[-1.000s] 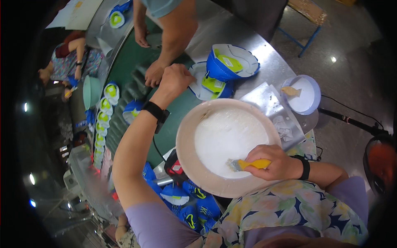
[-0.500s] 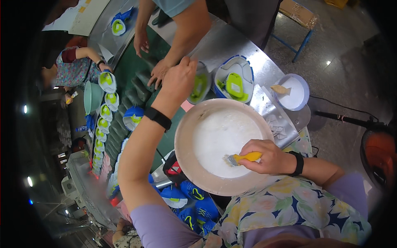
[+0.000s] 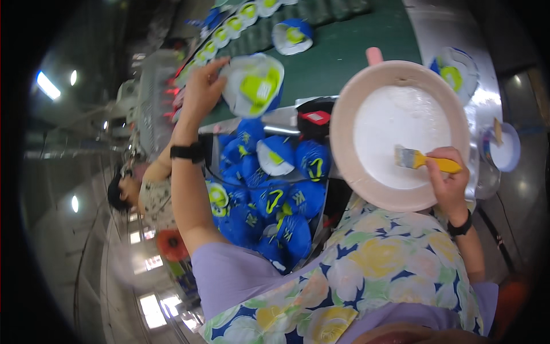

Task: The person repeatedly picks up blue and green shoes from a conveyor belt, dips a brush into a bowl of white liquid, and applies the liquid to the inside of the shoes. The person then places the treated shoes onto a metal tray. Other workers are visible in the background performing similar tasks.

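My right hand (image 3: pixel 450 182) grips a paintbrush (image 3: pixel 427 161) by its yellow handle. The bristles are over the white liquid (image 3: pixel 395 129) in a wide beige basin (image 3: pixel 345 163), at or just above its surface. My left hand (image 3: pixel 203 92), fingers bent, is at the left edge of a blue-and-white shoe upper (image 3: pixel 258 86) with a bright yellow-green inside. It seems to pinch that edge, though the contact is blurred. Below the upper, a heap of blue shoe uppers (image 3: pixel 243 221) fills a container.
Another upper (image 3: pixel 293 37) lies on the green belt (image 3: pixel 344 49), beyond it a row of uppers (image 3: pixel 234 24). At the right, an upper (image 3: pixel 455 74) lies on the metal table (image 3: pixel 487 86), with a small white tub (image 3: pixel 505 150) near its edge. A person (image 3: pixel 154 195) is at far left.
My view has swung left. My left hand has moved from the co-worker's hands at the belt to above the heap, along with an upper. The brush stays over the basin in my right hand.
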